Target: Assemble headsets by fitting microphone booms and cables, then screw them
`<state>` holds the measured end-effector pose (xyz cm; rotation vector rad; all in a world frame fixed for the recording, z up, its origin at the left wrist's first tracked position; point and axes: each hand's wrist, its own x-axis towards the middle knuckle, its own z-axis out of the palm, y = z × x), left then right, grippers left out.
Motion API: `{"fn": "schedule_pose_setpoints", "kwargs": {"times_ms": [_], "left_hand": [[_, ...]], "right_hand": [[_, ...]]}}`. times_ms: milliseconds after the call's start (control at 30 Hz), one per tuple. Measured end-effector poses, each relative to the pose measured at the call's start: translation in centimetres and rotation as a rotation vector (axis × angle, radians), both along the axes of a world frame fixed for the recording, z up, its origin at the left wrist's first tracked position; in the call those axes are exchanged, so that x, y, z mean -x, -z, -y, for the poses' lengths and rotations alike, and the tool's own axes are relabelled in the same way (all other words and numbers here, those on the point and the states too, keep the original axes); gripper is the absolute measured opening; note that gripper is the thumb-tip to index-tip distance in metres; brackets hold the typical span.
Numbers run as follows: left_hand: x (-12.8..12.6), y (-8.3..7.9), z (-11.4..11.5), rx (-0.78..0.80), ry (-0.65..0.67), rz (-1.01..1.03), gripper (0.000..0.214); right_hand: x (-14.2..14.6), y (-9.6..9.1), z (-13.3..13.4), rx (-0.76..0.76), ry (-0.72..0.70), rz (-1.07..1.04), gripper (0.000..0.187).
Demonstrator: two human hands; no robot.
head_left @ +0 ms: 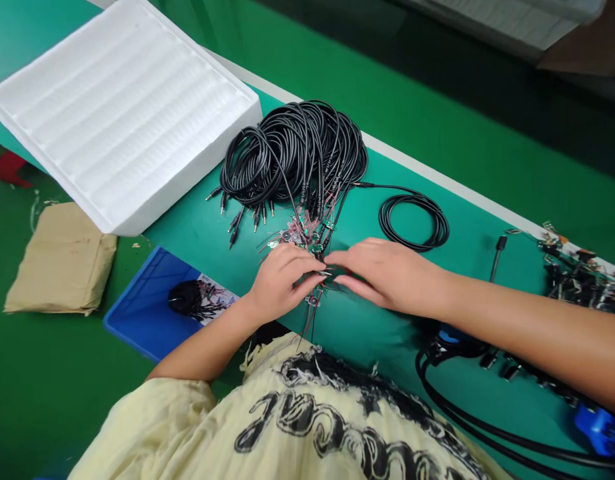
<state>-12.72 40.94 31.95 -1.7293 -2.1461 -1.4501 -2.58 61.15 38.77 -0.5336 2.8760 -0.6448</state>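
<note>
My left hand [286, 283] is closed in a pinch on a cable's thin wires, just below a cluster of wired cable ends. My right hand [387, 275] meets it from the other side, its index finger and thumb apart close to the pinched wires. Small circuit boards [312, 301] with red and black wires hang under the fingers; others lie in the cluster [293, 235] above my left hand. Behind it rests a big bundle of coiled black cables [297, 153], their metal plugs pointing left. The exact piece between the fingertips is partly hidden.
A white foam tray [132, 113] stands at the left on the green table [367, 327]. One coiled cable [413, 220] lies apart on the right. A blue bin [137, 307] with cables is below the table edge. Tools and parts [582, 273] crowd the right.
</note>
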Motion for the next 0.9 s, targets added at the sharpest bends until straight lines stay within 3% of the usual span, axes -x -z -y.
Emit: {"fn": "schedule_pose_setpoints", "kwargs": {"times_ms": [100,200,333,533,667,800,900], "left_hand": [[-0.3,0.1,-0.1,-0.003,0.026,-0.035,0.018],[-0.4,0.6,-0.4,0.046,0.055,-0.057,0.017],[0.1,1.0,-0.8,0.192,0.123,-0.068,0.012],[-0.2,-1.0,-0.8,0.173,0.110,0.126,0.006],[-0.7,-1.4,-0.8,0.219,0.074,0.253,0.003],[-0.4,-0.7,-0.8,0.292,0.007,0.217,0.005],[-0.2,-0.6,-0.7,0.325,-0.013,0.247,0.008]], "right_hand": [[-0.2,-1.1,0.5,0.123,0.207,0.275,0.045],[-0.2,-1.6,0.6,0.147,0.230,0.383,0.029],[-0.2,-1.4,0.1,0.120,0.236,0.391,0.020],[-0.2,-1.2,0.0,-0.076,0.282,0.289,0.019],[0.4,-1.2,0.6,-0.070,0.270,0.304,0.016],[0.8,-1.3,1.0,0.008,0.237,0.339,0.018],[0.8,-1.1,1.1,-0.023,0.240,0.308,0.022]]}}
